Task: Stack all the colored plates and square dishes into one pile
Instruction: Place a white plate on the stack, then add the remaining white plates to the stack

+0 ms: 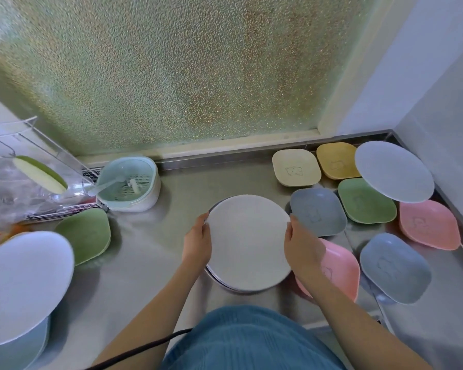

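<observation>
A beige round plate [247,243] lies on top of a small pile of round plates at the counter's centre. My left hand [197,243] grips its left rim and my right hand [302,249] grips its right rim. Square dishes lie to the right: cream [296,168], yellow [336,160], green [365,200], blue-grey [317,210], pink [428,224], a second blue-grey [394,267] and a second pink [341,268] partly under my right wrist. A pale blue round plate [393,170] rests on the far right dishes. At left are a green plate [84,235] and a pale blue plate [22,284].
The steel counter [145,263] ends at a frosted window behind and a white wall on the right. A mint strainer basket [127,182] and a wire rack [32,188] with a clear bag stand at the back left. A black cable [145,345] runs near my waist.
</observation>
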`<control>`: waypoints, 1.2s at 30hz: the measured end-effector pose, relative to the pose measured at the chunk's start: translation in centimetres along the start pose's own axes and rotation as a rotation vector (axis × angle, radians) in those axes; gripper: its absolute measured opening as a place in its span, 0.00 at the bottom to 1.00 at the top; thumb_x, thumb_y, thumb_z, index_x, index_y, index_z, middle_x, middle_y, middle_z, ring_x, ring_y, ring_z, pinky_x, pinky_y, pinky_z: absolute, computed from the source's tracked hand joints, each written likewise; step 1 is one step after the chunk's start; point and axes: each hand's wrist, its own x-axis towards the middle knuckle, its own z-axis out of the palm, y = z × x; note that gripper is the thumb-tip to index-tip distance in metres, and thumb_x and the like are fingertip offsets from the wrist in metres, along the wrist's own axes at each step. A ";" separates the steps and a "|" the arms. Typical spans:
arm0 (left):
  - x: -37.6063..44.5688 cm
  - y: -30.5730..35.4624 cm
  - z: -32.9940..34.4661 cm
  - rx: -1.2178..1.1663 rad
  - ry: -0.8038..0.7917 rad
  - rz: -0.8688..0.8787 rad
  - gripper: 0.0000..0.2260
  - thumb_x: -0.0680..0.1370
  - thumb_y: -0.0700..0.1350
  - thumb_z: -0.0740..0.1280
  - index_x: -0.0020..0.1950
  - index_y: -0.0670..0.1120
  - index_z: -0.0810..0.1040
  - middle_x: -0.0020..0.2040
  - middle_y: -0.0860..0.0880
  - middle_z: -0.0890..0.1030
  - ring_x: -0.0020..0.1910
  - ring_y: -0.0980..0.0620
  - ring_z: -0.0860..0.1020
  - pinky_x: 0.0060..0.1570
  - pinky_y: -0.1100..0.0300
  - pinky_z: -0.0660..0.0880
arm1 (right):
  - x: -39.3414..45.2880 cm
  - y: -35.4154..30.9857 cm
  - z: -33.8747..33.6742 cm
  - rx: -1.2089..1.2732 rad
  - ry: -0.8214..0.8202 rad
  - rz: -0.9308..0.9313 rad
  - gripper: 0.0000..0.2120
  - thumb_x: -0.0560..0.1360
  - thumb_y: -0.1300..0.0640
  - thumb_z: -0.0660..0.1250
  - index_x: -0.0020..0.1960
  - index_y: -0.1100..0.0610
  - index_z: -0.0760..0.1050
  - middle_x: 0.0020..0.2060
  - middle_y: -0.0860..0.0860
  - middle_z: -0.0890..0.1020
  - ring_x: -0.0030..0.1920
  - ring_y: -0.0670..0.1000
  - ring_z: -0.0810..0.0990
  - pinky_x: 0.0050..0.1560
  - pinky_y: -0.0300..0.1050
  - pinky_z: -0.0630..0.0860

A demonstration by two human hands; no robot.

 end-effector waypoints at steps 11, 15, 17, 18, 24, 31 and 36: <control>0.3 -0.5 1.2 0.429 -0.040 0.068 0.18 0.81 0.40 0.51 0.71 0.42 0.59 0.67 0.41 0.69 0.65 0.40 0.68 0.61 0.47 0.66 | -0.2 -0.1 0.4 -0.004 -0.027 -0.032 0.18 0.82 0.50 0.48 0.70 0.51 0.65 0.43 0.55 0.81 0.42 0.57 0.80 0.41 0.48 0.75; 0.8 0.2 1.0 0.573 -0.038 0.137 0.18 0.81 0.43 0.54 0.71 0.42 0.60 0.68 0.44 0.69 0.67 0.43 0.66 0.63 0.49 0.64 | -0.4 -0.1 -0.1 0.097 -0.067 -0.034 0.19 0.82 0.50 0.47 0.71 0.51 0.62 0.41 0.53 0.79 0.40 0.53 0.77 0.41 0.46 0.74; 1.5 0.9 1.1 0.631 -0.059 0.182 0.19 0.80 0.44 0.54 0.71 0.42 0.60 0.68 0.44 0.68 0.67 0.43 0.67 0.64 0.49 0.64 | -0.1 0.3 -0.4 0.172 -0.083 0.006 0.18 0.81 0.48 0.47 0.70 0.49 0.61 0.40 0.51 0.76 0.37 0.51 0.75 0.36 0.44 0.70; 1.9 1.3 1.2 0.657 -0.071 0.205 0.19 0.80 0.44 0.55 0.71 0.43 0.60 0.68 0.44 0.68 0.67 0.43 0.67 0.64 0.49 0.64 | 0.2 0.7 -0.7 0.207 -0.071 0.027 0.18 0.81 0.48 0.47 0.69 0.49 0.61 0.40 0.52 0.76 0.37 0.52 0.75 0.35 0.43 0.69; 4.6 4.4 3.7 0.748 -0.118 0.229 0.17 0.81 0.46 0.53 0.69 0.43 0.65 0.67 0.43 0.70 0.66 0.42 0.67 0.63 0.47 0.64 | 5.6 6.1 -4.1 0.559 0.113 0.404 0.18 0.81 0.51 0.48 0.67 0.56 0.64 0.53 0.58 0.77 0.51 0.60 0.76 0.47 0.49 0.66; 6.3 6.2 7.7 0.796 -0.068 0.240 0.15 0.81 0.48 0.50 0.61 0.45 0.71 0.61 0.45 0.74 0.61 0.42 0.70 0.60 0.48 0.63 | 14.1 11.9 -6.0 1.121 0.160 0.857 0.22 0.79 0.45 0.51 0.67 0.58 0.63 0.52 0.61 0.76 0.46 0.60 0.78 0.36 0.49 0.78; 6.3 6.0 8.7 0.774 0.027 0.252 0.30 0.74 0.56 0.37 0.56 0.45 0.73 0.56 0.47 0.77 0.57 0.43 0.72 0.57 0.49 0.64 | 17.0 12.6 -7.2 1.186 0.141 0.865 0.19 0.80 0.44 0.51 0.57 0.58 0.67 0.38 0.57 0.76 0.32 0.53 0.77 0.34 0.47 0.78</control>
